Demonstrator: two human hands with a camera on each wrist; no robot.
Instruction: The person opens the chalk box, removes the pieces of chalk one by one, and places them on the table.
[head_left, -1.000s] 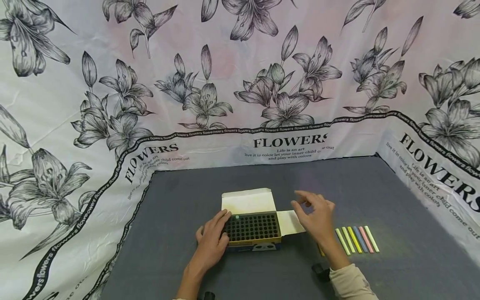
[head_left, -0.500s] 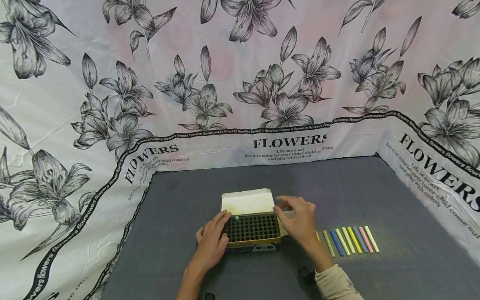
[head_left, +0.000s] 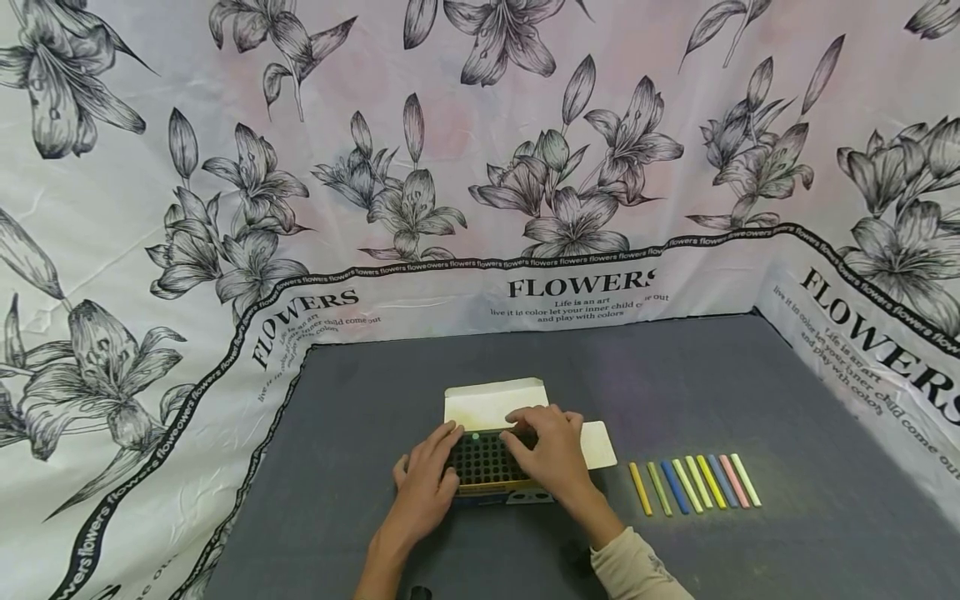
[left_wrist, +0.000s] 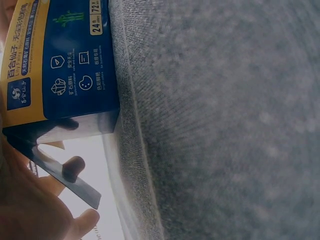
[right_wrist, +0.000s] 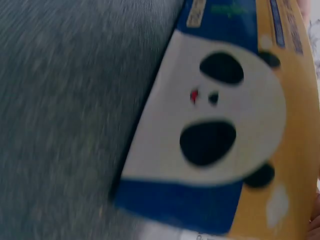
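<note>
A blue-and-yellow chalk box (head_left: 495, 492) lies open in mid-table, its panda print (right_wrist: 225, 110) filling the right wrist view. Inside is a black holder (head_left: 476, 465) with rows of round holes. One pale green chalk end (head_left: 476, 437) shows near its far left. My left hand (head_left: 423, 475) holds the box's left end; in the left wrist view its fingers lie about the side flap (left_wrist: 75, 175). My right hand (head_left: 551, 450) hovers over the right half of the holder, thumb and forefinger apart, with no chalk visible between them. It hides the holes below.
Right of the box several chalk sticks (head_left: 697, 483) lie side by side in a row: yellow, green, blue, pink and pale ones. The box's white lid (head_left: 491, 402) and right flap (head_left: 598, 446) are spread outward. A floral cloth (head_left: 420, 304) walls the grey table (head_left: 360, 392).
My right hand has moved left, from beyond the right flap to above the holder, uncovering the left end of the chalk row. The left hand has stayed at the box.
</note>
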